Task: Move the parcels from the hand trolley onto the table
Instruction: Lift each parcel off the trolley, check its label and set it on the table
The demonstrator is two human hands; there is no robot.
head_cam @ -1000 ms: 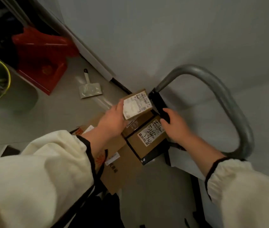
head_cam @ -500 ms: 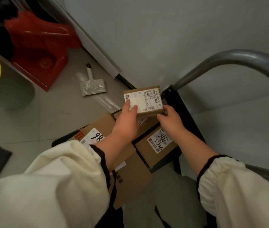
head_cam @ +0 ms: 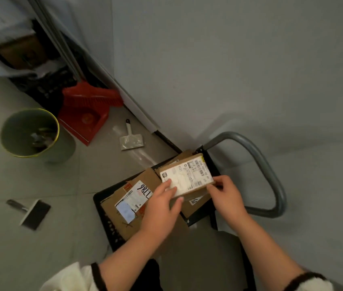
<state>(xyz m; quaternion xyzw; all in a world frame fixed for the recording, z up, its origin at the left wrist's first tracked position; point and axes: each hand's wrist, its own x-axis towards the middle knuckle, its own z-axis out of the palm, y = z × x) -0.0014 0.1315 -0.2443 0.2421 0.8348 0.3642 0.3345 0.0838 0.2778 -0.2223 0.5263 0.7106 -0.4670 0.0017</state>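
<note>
Small parcel [head_cam: 187,175] between both hands [head_cam: 162,204] [head_cam: 227,196], above trolley [head_cam: 108,225]

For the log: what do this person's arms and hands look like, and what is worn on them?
Both hands are bare: the left hand and right hand show no gloves, and no ring or watch is visible. The left sleeve and right sleeve are cream-white, loose and puffy, each ending in a narrow dark cuff band. The forearms are uncovered.
</note>
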